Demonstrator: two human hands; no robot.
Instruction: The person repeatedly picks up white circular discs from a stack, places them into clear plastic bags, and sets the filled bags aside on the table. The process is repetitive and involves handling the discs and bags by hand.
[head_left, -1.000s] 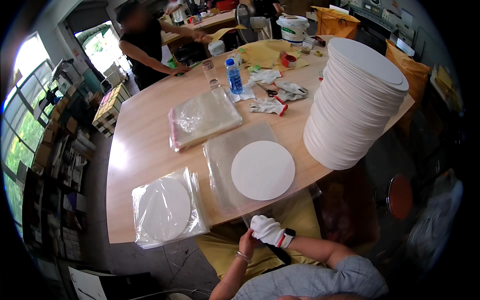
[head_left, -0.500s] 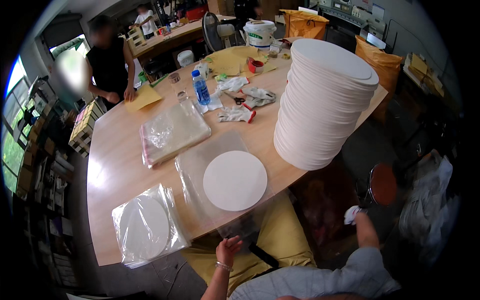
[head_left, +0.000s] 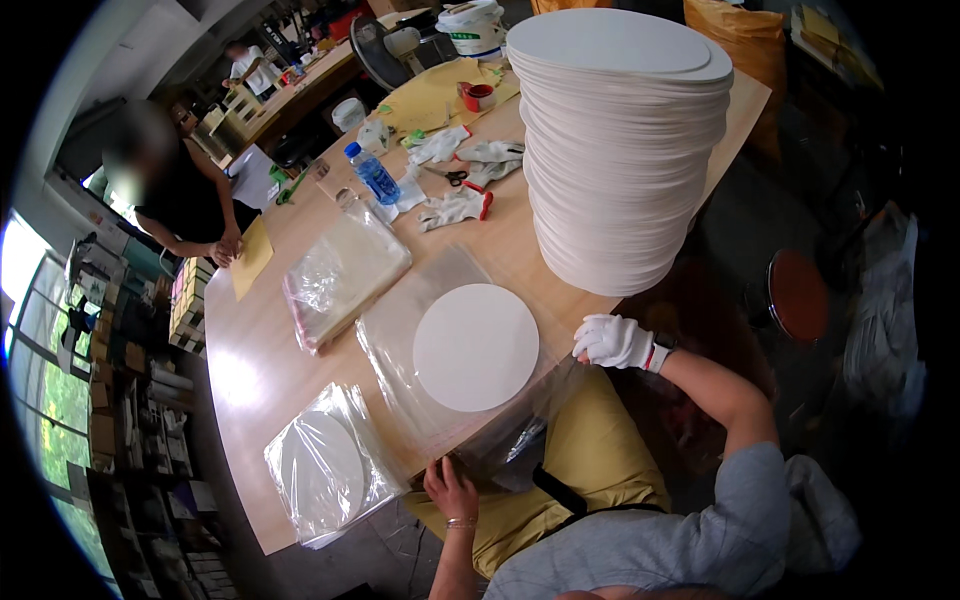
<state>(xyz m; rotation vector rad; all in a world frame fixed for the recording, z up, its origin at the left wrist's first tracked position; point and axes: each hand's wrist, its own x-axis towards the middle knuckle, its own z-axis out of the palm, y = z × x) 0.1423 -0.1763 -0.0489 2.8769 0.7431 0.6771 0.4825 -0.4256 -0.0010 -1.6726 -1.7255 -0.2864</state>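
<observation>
On the table's near side a round white board [head_left: 476,348] lies on a pile of clear plastic bags [head_left: 445,272], whose mouth side hangs over the table edge. My bare left hand [head_left: 452,490] is at the bags' near left corner, its fingertips closed on the plastic rim. At the opposite corner my right hand [head_left: 615,343], in a white glove, pinches the plastic edge. A tall, slightly leaning stack of round white boards [head_left: 625,170] rises beyond my right hand. To the left, bagged round boards [head_left: 322,465] lie in a pile.
A plastic-wrapped pack of clear bags [head_left: 345,270] lies farther left, near a blue-capped bottle [head_left: 372,175], work gloves [head_left: 455,208] and scissors [head_left: 456,178]. A co-worker [head_left: 190,200] handles yellow paper [head_left: 253,258] across the table. A red-brown stool [head_left: 798,295] stands at right.
My right hand has come up and left from beside the stool to the bags' right corner. My left hand has closed at their left corner. The view has turned and shifted.
</observation>
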